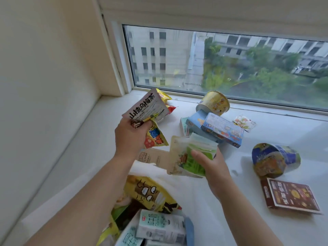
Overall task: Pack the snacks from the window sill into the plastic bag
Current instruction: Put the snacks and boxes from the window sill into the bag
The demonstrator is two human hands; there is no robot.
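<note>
Nearest the camera, at the bottom edge, lies a heap of already gathered snacks: a pale mint carton with printed text (pixel 160 224) on top and a yellow crisp packet with a cartoon face (pixel 150 194) just behind it, over a translucent white plastic bag (pixel 147 167) whose edge shows between the two forearms. Further up, the right hand (pixel 211 166) grips one stack of soft green-and-white pouches (pixel 191 157), thumb across the front, fingers curled behind. The left hand (pixel 130 137) is raised and clutches two packets together: a flat white sachet with large black characters (pixel 147 107) and a small yellow packet with red and blue figures (pixel 156 137). On the white window sill (pixel 275 135) to the right lie one dark brown flat box (pixel 291 196) and one blue-and-orange noodle cup on its side (pixel 275 159). Beyond the hands rest two overlapping light blue cardboard boxes (pixel 221 129), one small flowered sachet (pixel 245 122), one yellow noodle cup tipped over (pixel 213 102) and yellow-red packets (pixel 167 103) near the glass.
</note>
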